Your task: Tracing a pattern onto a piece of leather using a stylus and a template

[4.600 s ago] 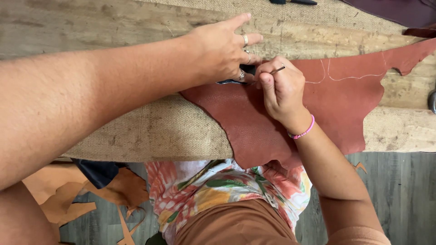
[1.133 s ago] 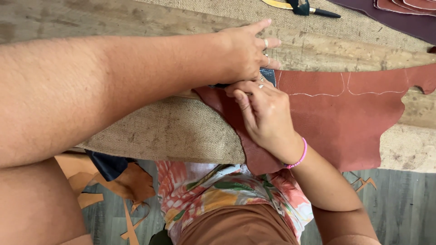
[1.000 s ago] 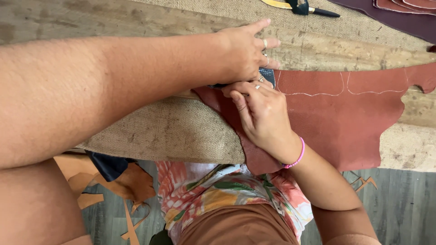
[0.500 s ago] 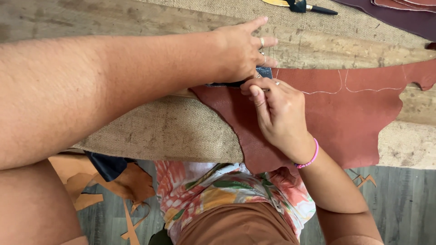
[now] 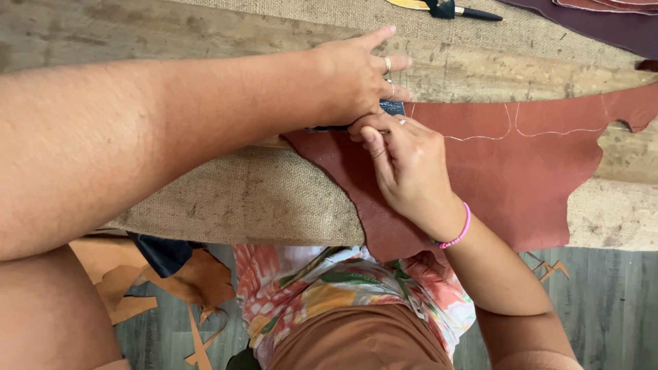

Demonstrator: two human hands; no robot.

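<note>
Right hand (image 5: 411,168): fingers pinched on a small, mostly hidden tool at the reddish-brown leather (image 5: 521,185).
Left hand (image 5: 356,79): spread flat on a dark pattern piece (image 5: 392,107), steadying it.
Leather: draped over the burlap-covered worktop (image 5: 233,199).

Worn wooden workbench (image 5: 171,34) covered by tan burlap cloth (image 5: 240,199); reddish-brown leather hide (image 5: 534,178) right, dark-handled tool (image 5: 445,9) far.

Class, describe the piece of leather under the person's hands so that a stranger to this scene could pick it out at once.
Start at the burlap-covered workbench. The reddish-brown leather lies across its near edge, pressed by the left hand and right hand. Pale traced lines and a ragged outline set it apart from the dark purple hide at the far corner.
</note>
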